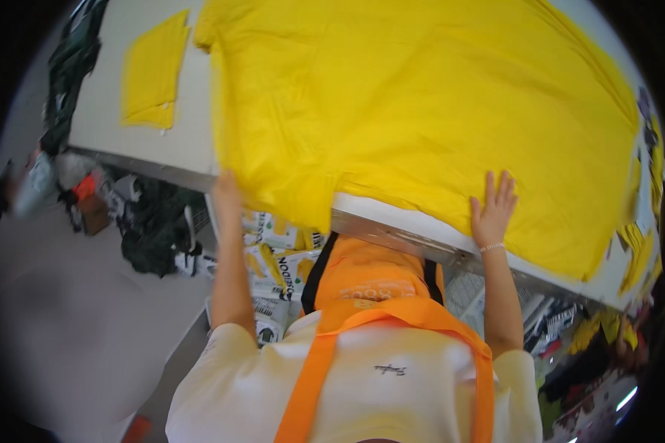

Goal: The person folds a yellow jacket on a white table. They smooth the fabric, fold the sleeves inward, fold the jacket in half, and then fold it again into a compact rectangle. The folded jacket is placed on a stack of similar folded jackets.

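Note:
A wide sheet of yellow fabric (pixel 421 96) is spread over the pale worktable (pixel 140 148), with slight wrinkles and a near left corner hanging past the table's front edge. My right hand (pixel 495 207) lies open on the fabric near that edge, fingers apart and pointing away from me. At the fabric's left border is my left hand (pixel 227 193), smeared by motion. Whether its fingers grip the cloth cannot be made out. Further left on the tabletop lies a smaller folded yellow piece (pixel 155 70).
Printed plastic packages (pixel 277 255) with yellow contents sit below the table by my left arm. Dark cloth bundles (pixel 159 229) and a brown box (pixel 92 213) stand on the floor at the left. Another person (pixel 33 184) is at the far left. More yellow cloth (pixel 635 251) lies at the right.

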The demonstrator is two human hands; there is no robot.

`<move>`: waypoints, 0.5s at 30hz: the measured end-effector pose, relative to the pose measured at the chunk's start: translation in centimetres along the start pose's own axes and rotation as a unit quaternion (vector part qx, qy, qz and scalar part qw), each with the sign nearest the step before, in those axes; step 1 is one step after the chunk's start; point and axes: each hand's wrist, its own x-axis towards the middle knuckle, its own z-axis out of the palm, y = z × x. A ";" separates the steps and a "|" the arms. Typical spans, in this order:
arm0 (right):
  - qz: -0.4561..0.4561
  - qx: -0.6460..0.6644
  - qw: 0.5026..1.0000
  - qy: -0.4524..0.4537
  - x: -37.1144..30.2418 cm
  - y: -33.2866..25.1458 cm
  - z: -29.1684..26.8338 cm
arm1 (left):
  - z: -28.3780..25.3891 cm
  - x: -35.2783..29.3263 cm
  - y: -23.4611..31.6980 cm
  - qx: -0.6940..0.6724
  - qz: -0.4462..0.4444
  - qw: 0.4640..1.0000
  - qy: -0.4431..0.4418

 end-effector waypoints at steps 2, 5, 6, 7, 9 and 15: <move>-0.006 0.013 0.999 -0.030 0.0 0.4 -0.6 | -3.3 0.9 1.0 -0.520 -0.226 0.824 0.015; -0.051 0.045 0.997 -0.038 -0.9 -0.6 -0.7 | -4.5 1.7 -6.5 -0.374 -0.080 0.908 0.171; -0.049 0.070 0.996 -0.039 -1.5 -0.7 -0.9 | -3.7 -0.8 -3.1 -0.260 -0.081 0.922 0.275; -0.015 0.111 0.994 -0.009 -2.1 0.2 -1.6 | -2.7 -2.7 -2.0 -0.212 -0.083 0.925 0.305; 0.084 0.116 0.984 0.103 -4.5 3.6 -1.5 | 0.1 -7.6 0.6 -0.323 -0.144 0.890 0.289; 0.599 0.074 0.742 0.294 -16.1 25.3 -3.2 | 6.4 -6.4 -2.5 -0.583 -0.222 0.781 0.020</move>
